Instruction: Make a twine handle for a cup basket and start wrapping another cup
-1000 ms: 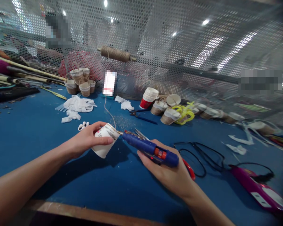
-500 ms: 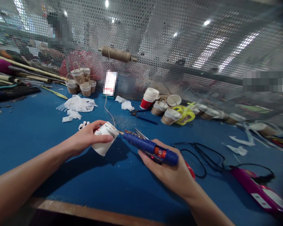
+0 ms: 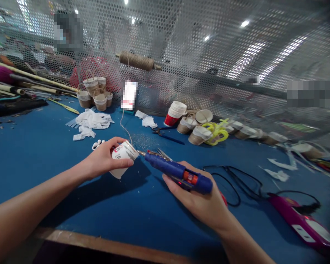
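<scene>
A white paper cup [image 3: 122,158] with red and black print is tilted on its side in my left hand [image 3: 104,157], fingers behind it and thumb across its front. My right hand [image 3: 198,198] grips a blue glue gun [image 3: 167,165] with a small red light lit on its side. The gun's nozzle points left, at the cup's edge; whether it touches I cannot tell. A thin twine [image 3: 123,126] runs down from the twine spool [image 3: 137,60] to the cup. Scissors [image 3: 163,154] lie partly hidden behind the gun.
Twine-wrapped cups [image 3: 100,102] stand at back left. White fabric scraps [image 3: 93,120], pliers [image 3: 169,138], stacked paper cups [image 3: 174,113] and a yellow-handled tool [image 3: 217,134] lie farther back. A black cable [image 3: 236,176] and purple power strip [image 3: 302,222] are at right. Perforated metal mesh [image 3: 181,47] rises behind.
The cup has turned slightly in my left hand, showing more of its print. The glue gun stays at its edge, and the view has shifted slightly.
</scene>
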Available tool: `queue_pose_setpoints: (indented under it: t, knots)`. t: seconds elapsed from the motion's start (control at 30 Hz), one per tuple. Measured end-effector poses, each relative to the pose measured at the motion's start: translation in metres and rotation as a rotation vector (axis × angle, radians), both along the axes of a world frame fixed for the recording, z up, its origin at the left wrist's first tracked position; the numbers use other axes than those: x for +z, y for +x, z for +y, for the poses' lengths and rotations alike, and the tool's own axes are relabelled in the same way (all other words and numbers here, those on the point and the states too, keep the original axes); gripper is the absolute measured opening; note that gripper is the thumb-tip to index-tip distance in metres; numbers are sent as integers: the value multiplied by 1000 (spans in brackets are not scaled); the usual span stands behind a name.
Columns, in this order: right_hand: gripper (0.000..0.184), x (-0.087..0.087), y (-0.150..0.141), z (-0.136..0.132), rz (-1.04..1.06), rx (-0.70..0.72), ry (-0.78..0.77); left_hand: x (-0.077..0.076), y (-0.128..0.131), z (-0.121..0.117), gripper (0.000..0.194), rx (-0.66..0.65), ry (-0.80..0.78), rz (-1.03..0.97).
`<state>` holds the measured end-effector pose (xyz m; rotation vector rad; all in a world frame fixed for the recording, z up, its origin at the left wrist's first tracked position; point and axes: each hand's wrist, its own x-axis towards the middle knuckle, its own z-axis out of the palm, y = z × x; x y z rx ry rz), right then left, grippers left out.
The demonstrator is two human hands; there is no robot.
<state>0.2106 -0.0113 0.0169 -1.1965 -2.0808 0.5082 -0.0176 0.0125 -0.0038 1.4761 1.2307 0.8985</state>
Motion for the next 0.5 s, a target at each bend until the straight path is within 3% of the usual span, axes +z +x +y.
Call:
queue_pose_setpoints:
  t: [0.17, 0.5]
  knots:
    - [10, -2, -1, -1, 14, 28, -7, -4, 0, -1, 63, -37, 17, 18]
    - [7, -1, 0, -1, 2, 30, -4, 1, 2, 0, 58, -16, -27, -15]
